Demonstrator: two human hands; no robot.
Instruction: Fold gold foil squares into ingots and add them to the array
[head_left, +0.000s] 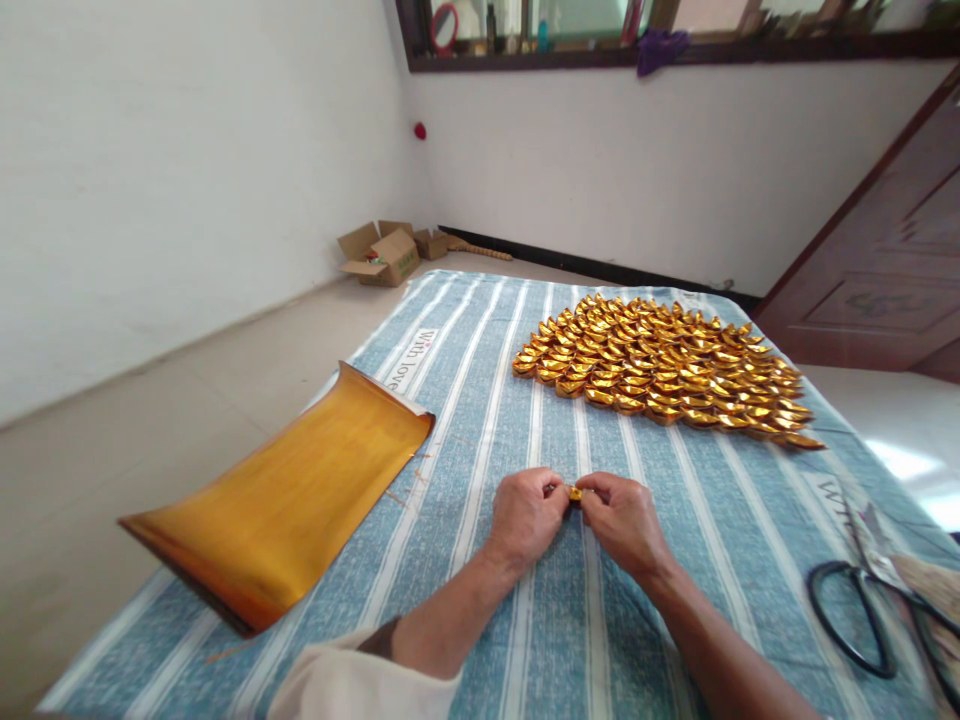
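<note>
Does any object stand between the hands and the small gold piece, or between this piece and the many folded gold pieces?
Nothing visible does: the left hand and right hand hold the small gold piece, and only striped cloth shows between it and the folded gold pieces.

It looks like a home, with its striped cloth [450, 450], panelled door [885, 240] and red-rimmed mirror [444, 28].
</note>
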